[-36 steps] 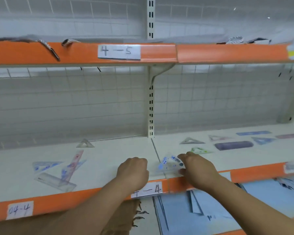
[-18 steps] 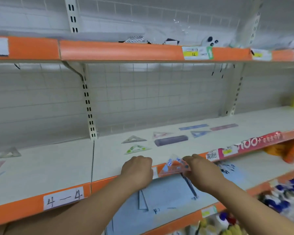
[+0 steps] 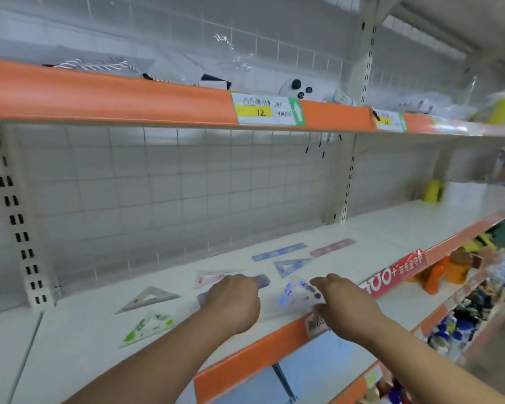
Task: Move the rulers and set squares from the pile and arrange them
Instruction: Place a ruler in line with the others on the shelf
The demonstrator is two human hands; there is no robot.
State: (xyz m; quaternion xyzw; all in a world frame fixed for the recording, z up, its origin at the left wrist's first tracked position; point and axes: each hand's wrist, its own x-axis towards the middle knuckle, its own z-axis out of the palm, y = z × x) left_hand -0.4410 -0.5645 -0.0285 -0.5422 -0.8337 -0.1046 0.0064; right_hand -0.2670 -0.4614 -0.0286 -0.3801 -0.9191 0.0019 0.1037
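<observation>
My right grip (image 3: pixel 344 307) is at lower centre-right of the frame, just above the orange front edge (image 3: pixel 245 357) of the white shelf (image 3: pixel 85 345). It is pinching a clear set square with blue print (image 3: pixel 296 290) by its right-hand corner. The rest of that set square points left, towards my other hand. I cannot tell whether it is lying on the shelf or held just above it.

My left grip (image 3: pixel 233 301) is at lower centre, knuckles up and fingers curled under. It is over a dark blue ruler (image 3: pixel 261 280), whose ends show on either side of it. I cannot tell whether the fingers hold anything or touch that ruler.

The other pieces lie flat on the same shelf, each apart from the next:
- A grey set square (image 3: pixel 149 298) and a green-spotted set square (image 3: pixel 148 328) are left of centre.
- A pink-printed set square (image 3: pixel 216 277) is just behind my left grip.
- A blue set square (image 3: pixel 292 265) is behind the one I hold.
- A light blue ruler (image 3: pixel 279 252) and a pink ruler (image 3: pixel 333 247) lie end to end, further back towards centre-right.

On the shelf above, at upper centre, a panda toy (image 3: pixel 295 88) sits behind a yellow-and-white price label (image 3: pixel 267 109).
</observation>
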